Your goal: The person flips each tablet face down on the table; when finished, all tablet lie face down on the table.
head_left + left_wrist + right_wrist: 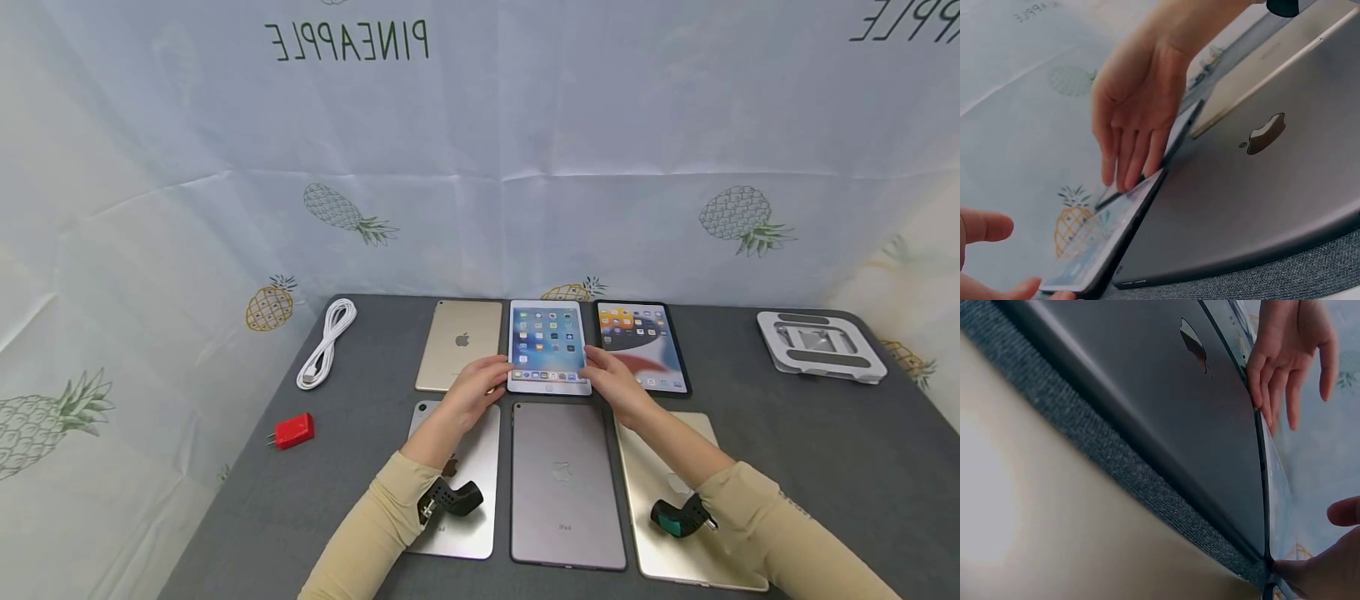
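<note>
A coiled white cable [326, 343] lies on the bench [795, 425] left of centre in the frame, and rightward, just below the middle, a gold tablet [450, 333] lies face down. The left hand [472, 392] crosses that one's lower right corner, fingers fairly straight, their tips at the lower left edge of the lit white tablet [548, 337]. That tablet lies face up just right of and below mid-frame, between the two hands, its long axis running up the frame, away from the person. The whole business seems to me to hinge on that: long sides toward the fingers, neither hand clearly nearer. The right hand [618, 390] mirrors the left at the lower right edge, fingers also straight rather than curled, the pair spread one tablet's breadth apart. Beside it, farther right, lies a dark-bordered tablet [641, 333], screen lit.
</note>
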A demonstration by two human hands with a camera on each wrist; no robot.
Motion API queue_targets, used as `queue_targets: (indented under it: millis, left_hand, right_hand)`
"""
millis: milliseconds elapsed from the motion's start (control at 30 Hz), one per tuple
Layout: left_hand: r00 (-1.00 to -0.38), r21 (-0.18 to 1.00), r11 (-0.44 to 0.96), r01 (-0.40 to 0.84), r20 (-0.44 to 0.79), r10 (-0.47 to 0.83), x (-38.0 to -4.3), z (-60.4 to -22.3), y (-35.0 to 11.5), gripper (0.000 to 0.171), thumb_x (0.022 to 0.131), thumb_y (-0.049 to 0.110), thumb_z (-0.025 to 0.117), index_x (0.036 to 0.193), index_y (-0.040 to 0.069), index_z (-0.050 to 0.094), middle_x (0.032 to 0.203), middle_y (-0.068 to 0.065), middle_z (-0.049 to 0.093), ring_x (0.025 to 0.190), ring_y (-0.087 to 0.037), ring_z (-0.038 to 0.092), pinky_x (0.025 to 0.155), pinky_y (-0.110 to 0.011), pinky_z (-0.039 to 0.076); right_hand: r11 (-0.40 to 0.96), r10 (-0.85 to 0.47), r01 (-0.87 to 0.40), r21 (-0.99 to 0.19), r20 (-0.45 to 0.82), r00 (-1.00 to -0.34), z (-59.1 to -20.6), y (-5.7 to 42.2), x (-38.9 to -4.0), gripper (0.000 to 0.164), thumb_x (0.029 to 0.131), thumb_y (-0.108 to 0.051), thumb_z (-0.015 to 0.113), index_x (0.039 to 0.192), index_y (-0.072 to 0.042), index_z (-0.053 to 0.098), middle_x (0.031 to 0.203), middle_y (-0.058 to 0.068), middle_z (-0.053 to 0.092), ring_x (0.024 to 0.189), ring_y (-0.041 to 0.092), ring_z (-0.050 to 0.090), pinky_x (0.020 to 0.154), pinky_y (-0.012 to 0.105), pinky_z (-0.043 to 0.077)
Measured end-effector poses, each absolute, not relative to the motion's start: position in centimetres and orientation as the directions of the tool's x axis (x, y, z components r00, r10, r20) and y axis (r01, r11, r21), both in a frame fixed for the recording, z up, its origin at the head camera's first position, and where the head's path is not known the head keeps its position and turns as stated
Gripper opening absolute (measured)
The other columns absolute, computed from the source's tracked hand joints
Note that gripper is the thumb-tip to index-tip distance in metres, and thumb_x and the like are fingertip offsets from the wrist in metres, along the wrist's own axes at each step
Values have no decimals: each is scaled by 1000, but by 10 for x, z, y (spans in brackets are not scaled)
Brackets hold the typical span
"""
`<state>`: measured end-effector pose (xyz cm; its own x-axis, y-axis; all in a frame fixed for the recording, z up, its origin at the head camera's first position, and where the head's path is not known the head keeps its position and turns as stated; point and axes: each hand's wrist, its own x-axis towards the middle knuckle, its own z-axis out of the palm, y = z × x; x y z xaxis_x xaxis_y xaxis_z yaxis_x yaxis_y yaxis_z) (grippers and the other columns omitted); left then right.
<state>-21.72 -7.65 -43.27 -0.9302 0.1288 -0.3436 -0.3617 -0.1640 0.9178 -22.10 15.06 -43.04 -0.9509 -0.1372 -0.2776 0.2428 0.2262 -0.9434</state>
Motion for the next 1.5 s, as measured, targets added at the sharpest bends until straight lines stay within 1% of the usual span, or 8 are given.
queue_targets:
  millis: [267,400,533,733,867,1100,1300,1500]
  left_hand:
    - [-945,914,-243,-325,-309,104,-219,-436,-76,47,97,2,53,140,-12,40,138,-25,46,120,-26,48,108,-40,38]
    - [-959,927,-245,-284,-275,71,-219,-439,-74,44,95,-1,55,136,-15,44,135,-27,49,112,-22,54,106,-39,41]
    - [-969,938,-245,-246,-245,31,-219,-440,-69,45,90,-7,59,133,-15,48,129,-28,55,101,-16,59,101,-36,46]
    - [-975,941,-265,-212,-222,-8,-217,-440,-65,48,87,-12,60,133,-14,49,125,-27,58,95,-14,60,97,-35,48]
    - [-977,943,-266,-201,-213,-16,-214,-438,-63,47,87,-10,60,134,-11,50,124,-24,59,94,-13,60,97,-36,49]
    - [-983,947,-264,-180,-185,10,-212,-434,-59,48,89,-6,62,136,-9,50,129,-23,56,100,-15,60,97,-35,49]
    - [-989,974,-172,-149,-147,25,-212,-429,-60,48,90,1,65,136,-5,52,131,-21,57,109,-19,60,98,-33,48]
    - [-996,995,-51,-84,-83,17,-210,-421,-61,47,89,6,68,133,-1,57,126,-15,62,113,-22,59,100,-36,46]
  right_hand:
    - [183,-156,241,-953,-270,-950,-431,147,-220,63,98,-5,46,151,9,15,158,25,16,146,36,16,116,49,17]
    - [155,-190,258,-954,-285,-939,-430,144,-220,64,97,-4,48,151,9,17,158,25,17,145,35,17,116,49,18]
    - [243,-219,210,-947,-264,-939,-425,137,-221,60,97,-9,49,150,6,26,154,27,25,141,38,25,115,52,20]
    - [444,-238,-5,-896,-113,-965,-410,113,-232,52,98,-19,50,147,-6,40,153,22,31,142,39,25,111,59,25]
    - [508,-278,-150,-848,3,-961,-404,93,-248,51,100,-25,51,147,-9,42,152,16,37,140,37,32,108,59,31]
    - [610,-301,-302,-732,138,-943,-403,76,-273,55,97,-28,59,145,-5,44,151,19,37,140,38,30,111,57,27]
    - [627,-312,-296,-720,116,-943,-399,77,-276,57,95,-28,63,145,-7,46,153,20,33,140,41,29,110,59,28]
    - [573,-287,-251,-780,95,-953,-392,82,-275,58,94,-31,63,146,-11,45,150,16,41,133,40,41,103,57,38]
